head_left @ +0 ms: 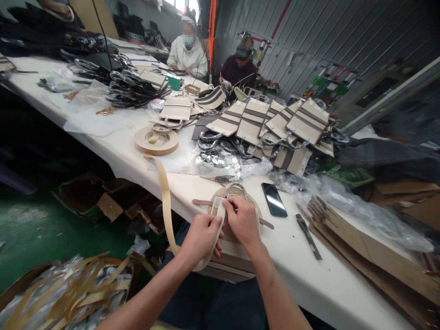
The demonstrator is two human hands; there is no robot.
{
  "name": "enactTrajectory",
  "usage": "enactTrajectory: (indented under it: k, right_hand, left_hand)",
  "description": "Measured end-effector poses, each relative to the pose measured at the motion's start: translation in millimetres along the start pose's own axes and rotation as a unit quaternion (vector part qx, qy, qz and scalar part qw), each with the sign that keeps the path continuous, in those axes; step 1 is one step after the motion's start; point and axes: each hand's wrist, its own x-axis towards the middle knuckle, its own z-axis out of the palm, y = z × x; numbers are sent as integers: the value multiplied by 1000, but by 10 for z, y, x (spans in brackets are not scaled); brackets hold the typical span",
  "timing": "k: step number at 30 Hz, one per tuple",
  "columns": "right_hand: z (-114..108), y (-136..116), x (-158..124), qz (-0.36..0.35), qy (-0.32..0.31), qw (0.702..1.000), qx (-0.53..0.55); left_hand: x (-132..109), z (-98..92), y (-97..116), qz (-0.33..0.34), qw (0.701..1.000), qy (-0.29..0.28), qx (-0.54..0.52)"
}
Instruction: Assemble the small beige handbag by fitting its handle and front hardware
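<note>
A striped bag panel (230, 268) in beige and brown lies at the table's front edge, partly over my lap, with a clear-wrapped handle (236, 187) at its far end. My left hand (202, 234) is closed, thumb and fingers pinching a pale tape strip along the panel's left side. Closed too, my right hand (242, 218) presses the strip's far end onto the panel near the upper left corner. A tan tape length (165, 201) hangs from the tape roll (156, 145) down past the table edge towards my left hand. A flat brown strap (266, 223) pokes out beside the panel.
Right of my hands lie a phone (274, 200) and a dark cutter-like tool (308, 236). Striped panels (252, 119) are heaped beyond, with plastic wrap (220, 162). A box of tape scraps (79, 288) stands lower left. Two people (188, 52) sit across the table.
</note>
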Motion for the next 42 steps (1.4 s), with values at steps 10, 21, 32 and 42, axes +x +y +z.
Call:
enactTrajectory:
  k: [10,21,32,42]
  right_hand:
    - [54,16,37,14,-6,1000,-8]
    - [38,127,-33,-27,-6,998,54]
    - [-94,170,108,-71,-89,993,32]
    - [-166,75,239,-90,-175,980,-20]
  left_hand:
    - [102,0,-11,-12,1000,-1,3]
    - [112,0,3,-25,1000,-9,-11]
    - [32,24,57,-35,999,-6,3]
    - [-15,40,117,-100,994,-42,-23]
